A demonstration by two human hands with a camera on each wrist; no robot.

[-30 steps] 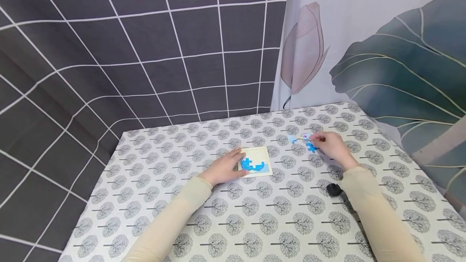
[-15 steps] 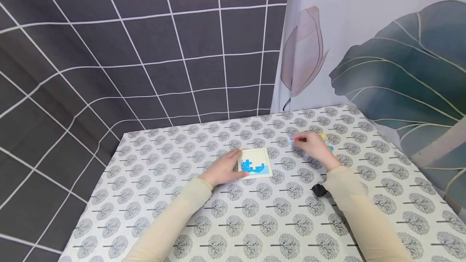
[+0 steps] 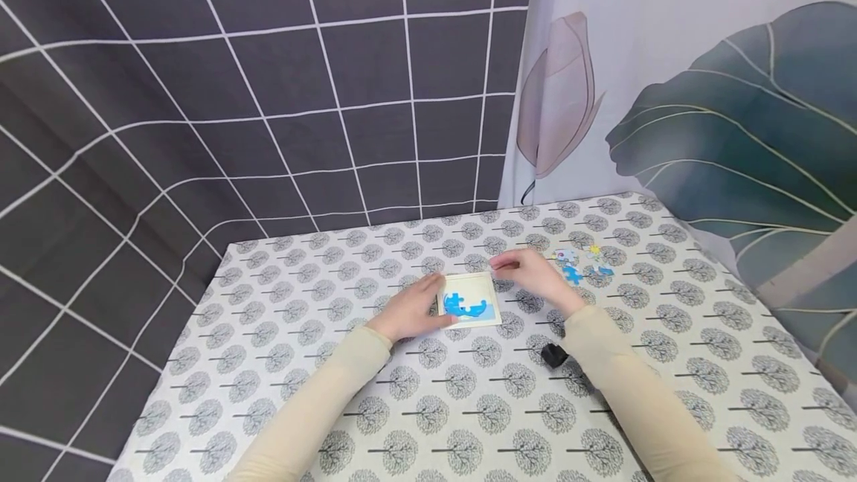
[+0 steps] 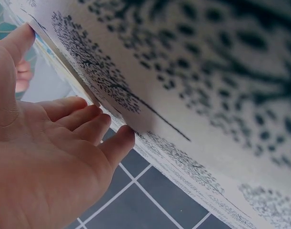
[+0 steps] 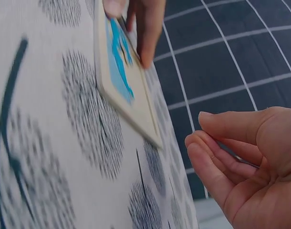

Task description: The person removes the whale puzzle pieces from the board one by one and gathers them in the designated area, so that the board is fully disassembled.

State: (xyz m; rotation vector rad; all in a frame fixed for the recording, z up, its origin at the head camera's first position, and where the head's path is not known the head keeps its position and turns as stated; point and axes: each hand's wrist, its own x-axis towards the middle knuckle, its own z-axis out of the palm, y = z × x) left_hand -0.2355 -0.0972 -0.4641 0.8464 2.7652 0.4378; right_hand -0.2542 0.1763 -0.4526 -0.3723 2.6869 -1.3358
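A shallow cream puzzle tray (image 3: 495, 296) lies on the table, with bright blue puzzle pieces (image 3: 458, 307) fitted in its lower part. My left hand (image 3: 415, 309) rests at the tray's left side, fingers extended along the edge and thumb over the near corner. My right hand (image 3: 532, 274) hovers just right of the tray's far corner, thumb and fingertips pinched together. The light-blue puzzle piece it picked up is hidden behind the fingers now. In the right wrist view, the tray (image 5: 126, 109) stands to the left of these pinching fingers (image 5: 202, 152).
Several loose puzzle pieces lie right of my right hand: a blue one (image 3: 571, 274), a pale one (image 3: 565, 255) and a yellow-marked one (image 3: 594, 250) among them. A tree-print cloth (image 3: 428, 407) covers the table. Dark grid curtain (image 3: 348, 95) hangs behind it.
My right hand has picked up a light-blue puzzle piece from the loose group and moved left to the tray. The left hand has stayed at the tray's edge.
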